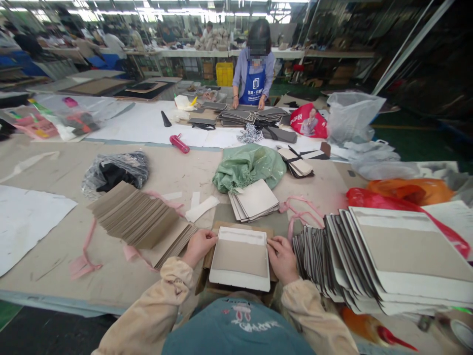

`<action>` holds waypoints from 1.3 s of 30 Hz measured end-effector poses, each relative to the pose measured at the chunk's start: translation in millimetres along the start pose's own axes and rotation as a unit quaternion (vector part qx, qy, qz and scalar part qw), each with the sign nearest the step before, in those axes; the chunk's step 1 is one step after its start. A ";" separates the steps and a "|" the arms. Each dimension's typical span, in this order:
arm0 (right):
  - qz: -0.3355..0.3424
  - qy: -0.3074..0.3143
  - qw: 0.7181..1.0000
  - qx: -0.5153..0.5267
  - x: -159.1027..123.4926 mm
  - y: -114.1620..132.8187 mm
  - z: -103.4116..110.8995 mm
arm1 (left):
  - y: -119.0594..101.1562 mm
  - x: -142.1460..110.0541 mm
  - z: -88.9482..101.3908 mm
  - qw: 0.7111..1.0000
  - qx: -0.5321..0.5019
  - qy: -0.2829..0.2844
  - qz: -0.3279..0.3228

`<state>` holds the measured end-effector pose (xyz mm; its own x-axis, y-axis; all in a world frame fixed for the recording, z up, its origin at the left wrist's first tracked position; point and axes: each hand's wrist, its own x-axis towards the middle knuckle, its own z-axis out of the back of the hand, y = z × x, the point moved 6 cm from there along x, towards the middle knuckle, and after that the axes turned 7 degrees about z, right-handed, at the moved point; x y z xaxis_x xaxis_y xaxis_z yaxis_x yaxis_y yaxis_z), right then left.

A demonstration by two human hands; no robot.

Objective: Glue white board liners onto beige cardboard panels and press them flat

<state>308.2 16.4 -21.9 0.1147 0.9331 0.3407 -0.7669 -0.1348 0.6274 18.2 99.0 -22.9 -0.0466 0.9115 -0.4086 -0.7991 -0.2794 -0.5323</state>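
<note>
A white rectangular panel with a beige board piece (242, 259) across its middle lies in front of me over brown cardboard (207, 266). My left hand (199, 246) pinches its upper left edge, fingers closed. At the upper right edge my right hand (284, 259) is closed on it the same way. Left of my left hand leans a fanned stack of brown boards (136, 217). Beside my right hand stands a long row of similar white panels with dark edges (406, 246). Just beyond the panel sits a small pile of pale panels (254, 199).
A green sack (251, 165) and a clear plastic bag with black material (116, 172) lie farther back. Pink ties (86, 251) trail on the table. An orange bottle with a red tip (369, 328) is at lower right. Across the table, a person in a blue apron (254, 84) handles dark pieces.
</note>
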 end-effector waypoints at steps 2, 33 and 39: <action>0.000 0.001 1.000 0.003 0.5 -0.4 -0.4 | -1.8 0.5 1.2 1.000 0.011 0.004 -0.001; 0.027 0.018 0.998 -0.051 3.9 10.4 0.6 | -8.4 -4.4 2.2 0.997 0.074 -0.011 -0.017; 0.029 0.020 0.998 -0.050 4.3 10.4 0.7 | -7.7 -5.9 1.4 0.997 0.077 -0.020 -0.006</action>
<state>301.2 18.7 -13.4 0.0450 0.9374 0.3454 -0.8305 -0.1571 0.5344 23.7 96.2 -15.4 -0.0574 0.9268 -0.3712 -0.8825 -0.2210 -0.4152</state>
